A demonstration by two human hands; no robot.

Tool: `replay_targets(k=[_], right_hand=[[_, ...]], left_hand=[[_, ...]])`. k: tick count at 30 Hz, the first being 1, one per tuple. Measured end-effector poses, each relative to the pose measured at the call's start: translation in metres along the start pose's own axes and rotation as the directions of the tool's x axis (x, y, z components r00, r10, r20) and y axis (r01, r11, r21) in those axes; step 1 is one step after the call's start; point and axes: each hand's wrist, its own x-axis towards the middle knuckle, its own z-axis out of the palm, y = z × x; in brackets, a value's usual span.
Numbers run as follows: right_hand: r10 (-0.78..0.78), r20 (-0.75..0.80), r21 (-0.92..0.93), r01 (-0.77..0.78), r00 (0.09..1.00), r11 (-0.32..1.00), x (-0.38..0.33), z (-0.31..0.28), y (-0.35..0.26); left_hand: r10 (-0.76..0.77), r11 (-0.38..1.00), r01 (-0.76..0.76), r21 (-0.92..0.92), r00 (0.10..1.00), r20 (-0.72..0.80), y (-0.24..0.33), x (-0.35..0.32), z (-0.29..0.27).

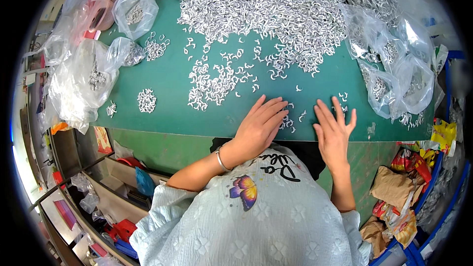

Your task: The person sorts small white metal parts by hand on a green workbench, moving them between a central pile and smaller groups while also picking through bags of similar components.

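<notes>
Wide, flat, dark-green table (172, 116) across upper & mid. view, front edge bowed by lens. Below, paler green, mottled floor (367, 165), visible L & R. Lower L: brownish-grey, open storage unit (111, 199) w/ thin panels & box-like compartments. R side: bright-blue frame (447, 83), prob. metal, w/ slanting bars. Far L rim: v. bright white strip (19, 160), window or lamp, can't tell.

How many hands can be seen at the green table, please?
2. The left hand is palm down near the green table's near edge; the right hand is to its right, with small silver pieces between them. No other hands show.
</notes>
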Motion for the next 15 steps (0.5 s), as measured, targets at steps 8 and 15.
replay_targets(k=[8, 15], right_hand=[[-0.017, 0.119, 0.006, 0.016, 0.993, 1.000, -0.001, -0.002, -0.007], [0.039, -0.036, 0.034, -0.037, 0.999, 0.999, 0.003, -0.007, 0.003]], left_hand=[[-0.012, 1.000, 0.011, -0.022, 1.000, -0.028, -0.001, 0.003, 0.004], [-0.087, 0.995, 0.081, -0.051, 0.988, -0.126, -0.006, -0.009, -0.004]])
